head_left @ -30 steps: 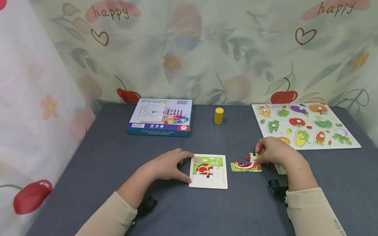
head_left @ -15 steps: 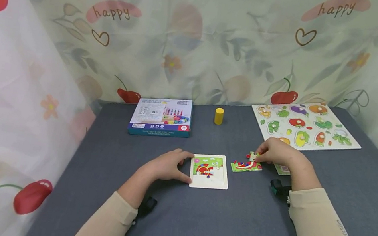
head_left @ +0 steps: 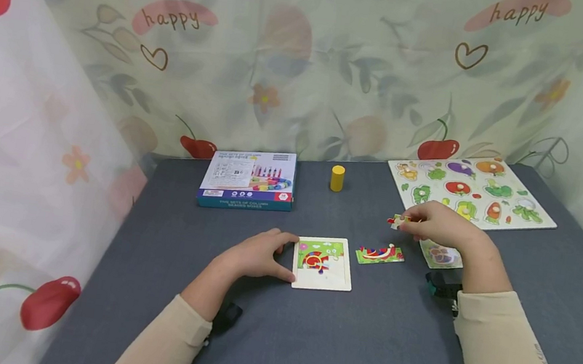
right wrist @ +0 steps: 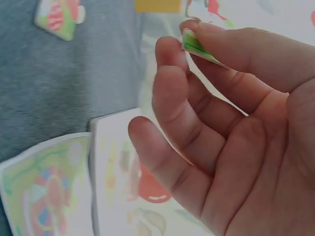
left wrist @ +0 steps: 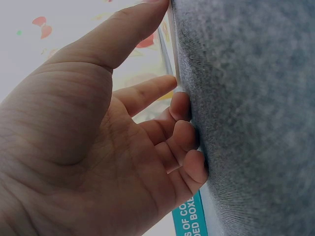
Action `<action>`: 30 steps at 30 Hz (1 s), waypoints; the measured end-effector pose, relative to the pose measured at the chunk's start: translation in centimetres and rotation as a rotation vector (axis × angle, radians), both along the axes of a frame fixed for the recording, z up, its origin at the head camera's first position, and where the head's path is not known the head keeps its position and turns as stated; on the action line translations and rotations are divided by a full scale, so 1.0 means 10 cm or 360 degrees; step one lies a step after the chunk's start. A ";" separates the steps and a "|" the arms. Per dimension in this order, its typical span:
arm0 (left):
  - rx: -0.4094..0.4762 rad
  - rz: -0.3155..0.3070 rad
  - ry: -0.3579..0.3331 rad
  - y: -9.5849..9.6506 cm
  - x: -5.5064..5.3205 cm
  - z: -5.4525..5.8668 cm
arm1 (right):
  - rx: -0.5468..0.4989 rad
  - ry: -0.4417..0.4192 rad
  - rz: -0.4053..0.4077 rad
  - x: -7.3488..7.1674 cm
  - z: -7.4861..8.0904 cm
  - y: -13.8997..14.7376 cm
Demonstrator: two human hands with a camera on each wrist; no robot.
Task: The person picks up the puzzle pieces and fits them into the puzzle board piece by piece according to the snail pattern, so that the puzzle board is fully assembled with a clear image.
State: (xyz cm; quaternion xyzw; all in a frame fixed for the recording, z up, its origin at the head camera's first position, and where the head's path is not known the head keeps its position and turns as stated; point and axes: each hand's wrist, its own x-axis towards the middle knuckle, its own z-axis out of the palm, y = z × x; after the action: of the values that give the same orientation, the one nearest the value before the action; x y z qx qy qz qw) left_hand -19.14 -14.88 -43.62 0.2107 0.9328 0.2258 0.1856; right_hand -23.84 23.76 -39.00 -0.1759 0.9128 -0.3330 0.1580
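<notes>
My right hand (head_left: 444,225) pinches a small puzzle piece (head_left: 397,222) between thumb and fingers, raised over the table; in the right wrist view its green edge (right wrist: 194,45) shows at the fingertips. My left hand (head_left: 259,254) touches the left side of a square white puzzle tray (head_left: 322,283), forefinger near the upper corner and thumb near the lower one. The tray holds a partly filled picture in green and red across its top and left. Just right of it lies a red, white and green puzzle piece (head_left: 380,255).
A square picture puzzle (head_left: 440,256) lies under my right forearm. Behind it is a large vegetable peg board (head_left: 533,229). A yellow cylinder (head_left: 337,178) stands at the back, with a flat blue and white box (head_left: 247,179) to its left. Patterned curtains border the table.
My right hand has lifted the small puzzle piece away from the one beside the tray, moving back and right. This uncovers more of the square picture puzzle. My left hand stays put.
</notes>
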 end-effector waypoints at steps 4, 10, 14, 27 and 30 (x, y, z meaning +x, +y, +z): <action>-0.0009 0.0006 -0.0001 0.00 -0.01 -0.01 | -0.0065 0.0035 -0.0033 0.03 0.09 0.01; -0.0015 0.0011 -0.0004 0.00 0.00 -0.01 | -0.0157 0.0148 -0.0058 0.15 0.28 -0.02; -0.0012 0.0010 -0.0005 0.00 0.00 0.00 | -0.0220 0.0201 -0.0041 0.24 0.40 -0.05; -0.0020 0.0020 -0.0009 0.01 0.00 0.01 | -0.0367 0.0288 0.0000 0.35 0.50 -0.33; -0.0012 0.0019 -0.0010 0.01 0.00 0.02 | -0.0405 0.0275 0.0039 0.34 0.47 -0.40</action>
State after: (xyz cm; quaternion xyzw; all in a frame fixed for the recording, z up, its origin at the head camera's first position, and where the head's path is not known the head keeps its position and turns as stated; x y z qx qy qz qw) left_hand -19.09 -14.79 -43.43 0.2038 0.9343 0.2241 0.1879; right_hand -20.41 19.77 -34.26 -0.2338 0.8712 -0.4275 0.0594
